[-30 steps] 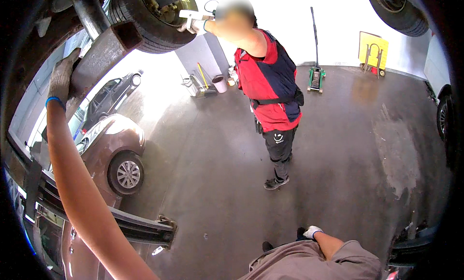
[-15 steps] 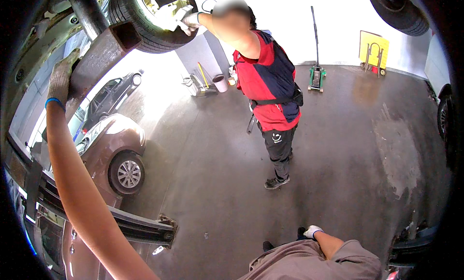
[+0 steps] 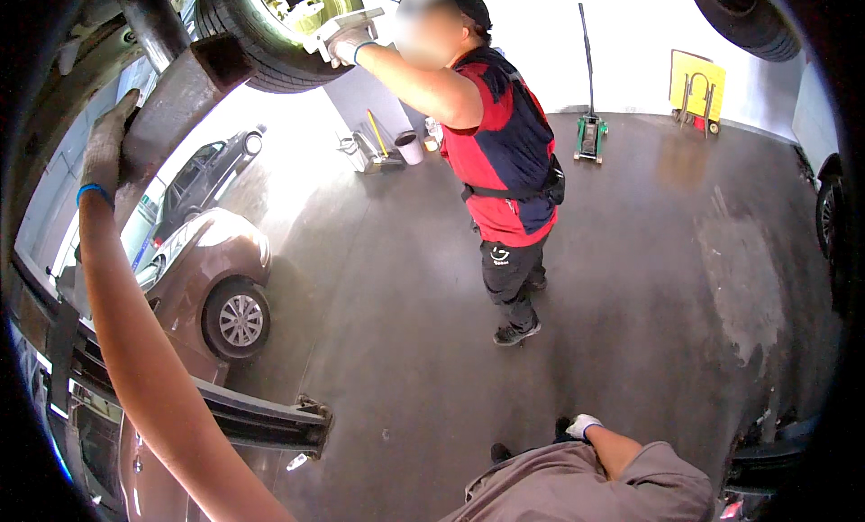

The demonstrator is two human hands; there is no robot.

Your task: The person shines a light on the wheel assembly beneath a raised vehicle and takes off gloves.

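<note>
My left hand (image 3: 108, 143), in a pale knit glove with a blue band at the wrist, reaches up at the upper left. Its fingers grip the side of a square-ended metal beam (image 3: 176, 107) under a raised vehicle. My right hand (image 3: 584, 426), in a white glove, rests low beside my body near my thigh; its fingers are too small and partly hidden to read. Beyond the beam hangs a tire (image 3: 243, 35) with its wheel lit from inside. A co-worker (image 3: 509, 143) in a red and navy top holds a pale, flat-sided piece (image 3: 347, 28) up beside that tire.
A lift arm (image 3: 261, 423) juts in at lower left, before a parked brown car (image 3: 203, 279). A green floor jack (image 3: 590, 139) and a yellow board (image 3: 696, 85) stand by the wall. Another tire (image 3: 748, 22) hangs at upper right. A bucket (image 3: 409, 149) stands behind the co-worker.
The co-worker has turned and bent the raised arm; the pale piece now shows more fully, tilted beside the tire. My left hand stays on the beam, and my right hand has hardly moved.
</note>
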